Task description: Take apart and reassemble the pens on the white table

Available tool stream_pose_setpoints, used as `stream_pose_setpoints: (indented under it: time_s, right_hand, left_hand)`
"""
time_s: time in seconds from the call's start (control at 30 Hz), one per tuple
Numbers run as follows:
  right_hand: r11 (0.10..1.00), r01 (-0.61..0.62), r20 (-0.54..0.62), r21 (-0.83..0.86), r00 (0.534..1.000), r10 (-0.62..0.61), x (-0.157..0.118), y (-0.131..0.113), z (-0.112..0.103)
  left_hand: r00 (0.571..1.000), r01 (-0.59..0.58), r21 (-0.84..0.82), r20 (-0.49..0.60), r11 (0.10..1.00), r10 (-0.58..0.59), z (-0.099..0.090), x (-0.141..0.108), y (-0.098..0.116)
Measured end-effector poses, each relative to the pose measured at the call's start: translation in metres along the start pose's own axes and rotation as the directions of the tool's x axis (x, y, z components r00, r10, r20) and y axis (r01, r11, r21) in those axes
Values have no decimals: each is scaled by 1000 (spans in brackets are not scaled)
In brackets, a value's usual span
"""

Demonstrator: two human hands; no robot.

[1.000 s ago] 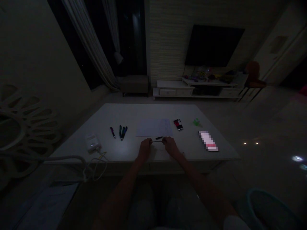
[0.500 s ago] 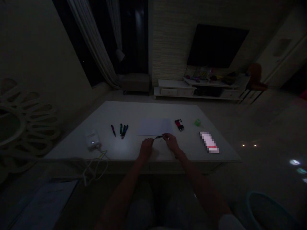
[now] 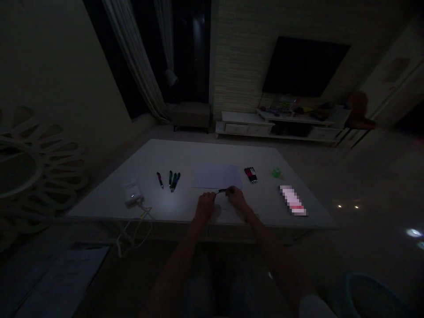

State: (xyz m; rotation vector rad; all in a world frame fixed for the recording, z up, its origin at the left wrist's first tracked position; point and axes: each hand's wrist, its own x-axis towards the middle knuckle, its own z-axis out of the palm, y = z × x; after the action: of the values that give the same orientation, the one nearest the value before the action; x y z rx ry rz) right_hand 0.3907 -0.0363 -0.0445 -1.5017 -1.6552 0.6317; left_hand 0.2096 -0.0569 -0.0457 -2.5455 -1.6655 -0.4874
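Just in front of the paper's near edge, a dark, slim pen (image 3: pixel 221 191) is held level between my two hands. My left hand (image 3: pixel 206 205) is closed on its thin left end. The fingers of my right hand (image 3: pixel 236 198) pinch its thicker right end; whether it is one piece or parts is too dark to tell. Beyond them lies a sheet of paper (image 3: pixel 212 176), flat on the white table (image 3: pixel 212 152). To the left lie a purple-and-black pen (image 3: pixel 160 180) and a group of dark pens (image 3: pixel 174 181) with green and blue parts. Right of the paper sits a row of red, black and white pens (image 3: pixel 251 175).
A small green object (image 3: pixel 276 172) and a phone with a blurred screen (image 3: pixel 293 200) lie on the right side. At the left stands a white device (image 3: pixel 132 193) with a lit spot; its cables (image 3: pixel 145 216) hang over the front edge. The room is dim.
The whole view has shifted slightly right and down in the frame. Both hands keep hold of the pen in nearly the same place, with little visible movement.
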Motion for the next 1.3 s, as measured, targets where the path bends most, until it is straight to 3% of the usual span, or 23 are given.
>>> stream_pose_setpoints:
  time_s: [0.13,0.37,0.63,0.9,1.13,1.2,1.3]
  right_hand:
    - [988,32,45,151,998,-39,1,-11,-5]
    - [980,78,68,183,993,-91,0,-27,-11]
    - [987,107,82,120,990,-117,2,-28,-15]
    - [987,134,223,89,963,-150,8,-30,-7]
    - [977,99,263,190,953,-148,9,-21,-1]
    - [988,86,226,128,967,-113,13,-10,-8]
    - [990,85,95,-111,993,-74,21,4,-11]
  left_hand:
    - [1000,-6,7,14,1000,6,0,1,0]
    - [1000,-7,23,13,1000,6,-2,-1,0]
    - [1000,-9,3,8,1000,9,2,0,-1]
    - [998,-64,-1,20,998,64,0,-2,1]
    - [999,-29,-4,31,1000,29,-2,-2,1]
    - [999,-17,-2,46,1000,17,-2,-1,2]
    - [998,11,1,56,1000,-11,-1,0,2]
